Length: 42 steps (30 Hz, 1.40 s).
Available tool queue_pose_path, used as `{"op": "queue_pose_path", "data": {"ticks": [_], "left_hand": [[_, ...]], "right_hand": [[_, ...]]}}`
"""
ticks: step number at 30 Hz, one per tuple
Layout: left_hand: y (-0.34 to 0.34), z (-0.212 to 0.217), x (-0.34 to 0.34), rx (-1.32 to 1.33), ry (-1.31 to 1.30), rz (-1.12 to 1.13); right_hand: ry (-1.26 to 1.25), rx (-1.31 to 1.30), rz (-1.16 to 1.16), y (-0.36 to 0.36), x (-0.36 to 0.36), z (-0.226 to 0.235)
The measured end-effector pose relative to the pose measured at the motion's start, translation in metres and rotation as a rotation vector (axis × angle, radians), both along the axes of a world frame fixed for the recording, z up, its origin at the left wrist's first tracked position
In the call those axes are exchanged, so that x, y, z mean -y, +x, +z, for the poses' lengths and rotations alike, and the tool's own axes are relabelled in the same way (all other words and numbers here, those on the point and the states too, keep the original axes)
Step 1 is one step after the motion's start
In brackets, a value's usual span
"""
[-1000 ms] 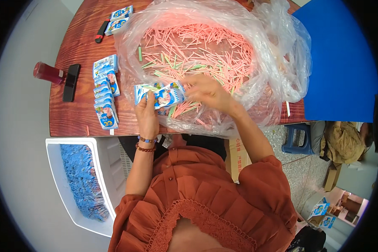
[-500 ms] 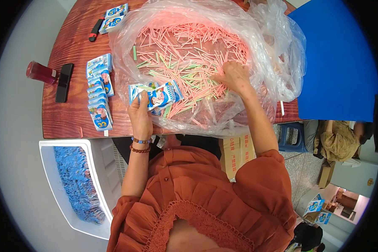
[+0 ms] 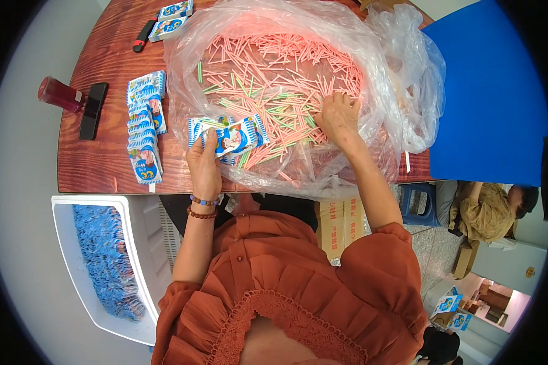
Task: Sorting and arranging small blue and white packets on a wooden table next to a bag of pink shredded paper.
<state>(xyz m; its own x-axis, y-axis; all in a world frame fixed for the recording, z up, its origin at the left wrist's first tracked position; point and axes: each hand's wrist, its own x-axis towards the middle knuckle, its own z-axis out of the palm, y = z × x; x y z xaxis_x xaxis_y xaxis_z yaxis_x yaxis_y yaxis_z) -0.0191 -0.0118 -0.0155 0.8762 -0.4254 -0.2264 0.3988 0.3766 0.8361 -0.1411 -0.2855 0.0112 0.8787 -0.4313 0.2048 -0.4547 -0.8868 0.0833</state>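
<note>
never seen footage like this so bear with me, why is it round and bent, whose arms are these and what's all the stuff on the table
The picture comes from a wide-angle camera worn on a person's head, looking down; that lens bends straight edges. The two forearms are the wearer's own. The left hand holds a fan of small blue printed packets. The right hand rests palm-down in a heap of pink and green sticks lying in an opened clear plastic bag. On the wooden table, a row of the same packets lies to the left, beside a dark phone and a red bottle. Below the table stands a white bin of blue items.
</note>
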Motion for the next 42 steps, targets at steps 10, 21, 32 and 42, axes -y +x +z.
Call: {"op": "queue_pose_path", "data": {"ticks": [10,21,32,42], "left_hand": [[-0.001,-0.001,0.001,-0.022,-0.07,-0.004],[-0.003,0.012,0.003,-0.043,-0.067,-0.001],[-0.002,0.008,0.003,-0.019,-0.026,0.02],[-0.004,0.012,0.003,-0.04,-0.061,0.028]], "right_hand": [[0.174,-0.035,-0.076,0.0,0.01,0.0],[1.343,0.532,0.0,0.003,0.023,0.008],[1.493,0.585,-0.1,0.016,0.024,-0.012],[1.804,1.026,0.124,0.019,0.008,0.004]]}}
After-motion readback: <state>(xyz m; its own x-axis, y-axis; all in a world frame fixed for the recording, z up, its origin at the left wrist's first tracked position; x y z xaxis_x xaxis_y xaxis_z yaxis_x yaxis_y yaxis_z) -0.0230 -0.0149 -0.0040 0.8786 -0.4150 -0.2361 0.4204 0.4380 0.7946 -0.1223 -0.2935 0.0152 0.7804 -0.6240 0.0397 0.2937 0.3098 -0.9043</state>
